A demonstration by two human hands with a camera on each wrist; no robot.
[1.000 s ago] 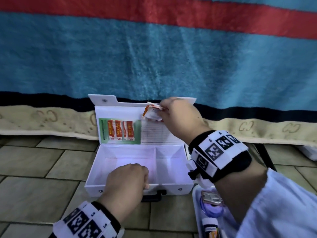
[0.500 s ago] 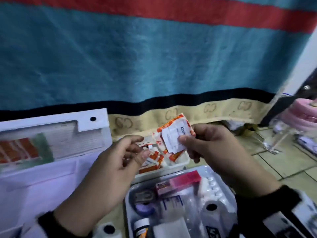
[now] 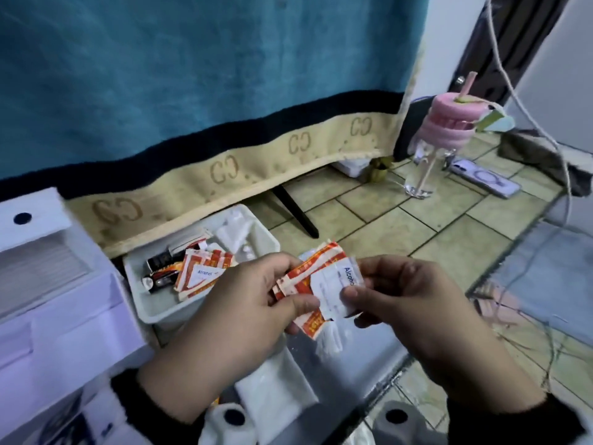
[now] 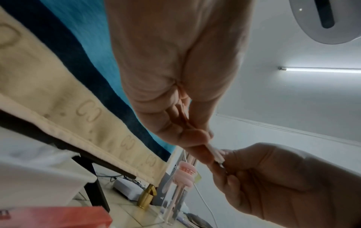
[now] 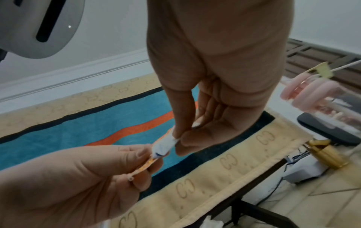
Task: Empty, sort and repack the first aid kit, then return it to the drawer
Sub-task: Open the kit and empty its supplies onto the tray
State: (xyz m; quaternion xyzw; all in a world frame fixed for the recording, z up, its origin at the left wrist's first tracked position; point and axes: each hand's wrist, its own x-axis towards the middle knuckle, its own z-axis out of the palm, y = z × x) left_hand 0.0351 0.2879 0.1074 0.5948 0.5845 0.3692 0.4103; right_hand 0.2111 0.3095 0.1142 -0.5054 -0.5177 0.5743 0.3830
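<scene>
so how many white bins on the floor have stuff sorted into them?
1 fully visible: the white bin under the blanket edge, holding alcohol wipe packets. A second container sits below the hands, largely hidden.

Both hands are bare — no gloves, no rings to be seen. The left hand (image 3: 244,303) comes out of a black cuff (image 3: 128,393) at the wrist, and the right hand (image 3: 414,303) out of a matching black cuff (image 3: 500,419). Below each wrist sits a white rounded mount with a dark round hole — the left one (image 3: 232,417), the right one (image 3: 396,416); both are blurred.
</scene>
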